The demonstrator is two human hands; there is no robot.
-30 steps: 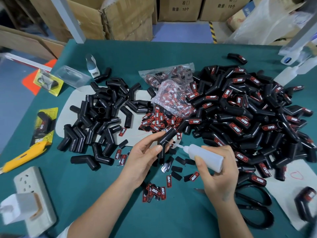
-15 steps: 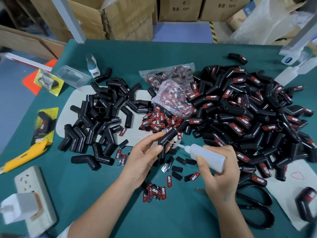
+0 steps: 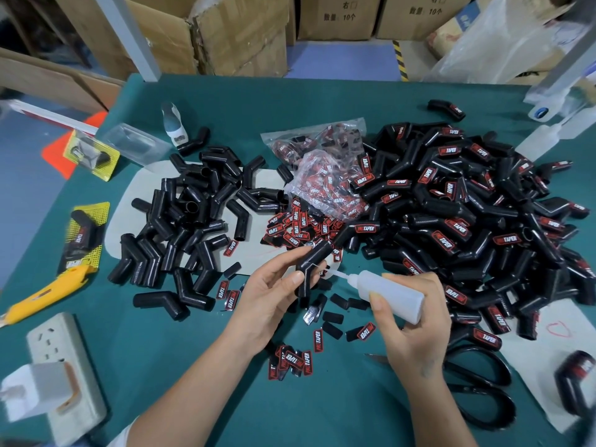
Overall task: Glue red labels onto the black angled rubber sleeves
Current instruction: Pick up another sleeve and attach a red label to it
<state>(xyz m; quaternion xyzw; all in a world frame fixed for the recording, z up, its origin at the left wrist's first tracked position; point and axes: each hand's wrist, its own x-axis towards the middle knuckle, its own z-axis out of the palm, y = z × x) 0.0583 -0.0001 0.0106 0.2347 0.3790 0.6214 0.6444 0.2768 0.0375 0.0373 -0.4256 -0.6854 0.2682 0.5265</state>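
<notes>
While one black angled sleeve (image 3: 311, 267) is pinched above the green table (image 3: 200, 391) between thumb and fingers of the left hand (image 3: 274, 295), a white squeeze glue bottle (image 3: 388, 293) is gripped in the curled fingers of the right hand (image 3: 411, 327). The bottle's thin nozzle is aimed left, its tip at or just beside the sleeve's bend; actual contact cannot be told. The held sleeve is seen without a label on its visible side. Unlabelled sleeves (image 3: 190, 221) are heaped at the left on a pale sheet. Labelled sleeves (image 3: 467, 221) are piled at the right, much the larger heap. Loose red labels (image 3: 296, 227) are spread between the two piles, just beyond the hands, next to clear bags of labels (image 3: 322, 175). More labels (image 3: 292, 361) are scattered near the left wrist. Black-handled scissors (image 3: 480, 391) lie under the right forearm's outer side. A yellow utility knife (image 3: 45, 293) and a white power strip (image 3: 61, 372) are placed at the near left edge.
</notes>
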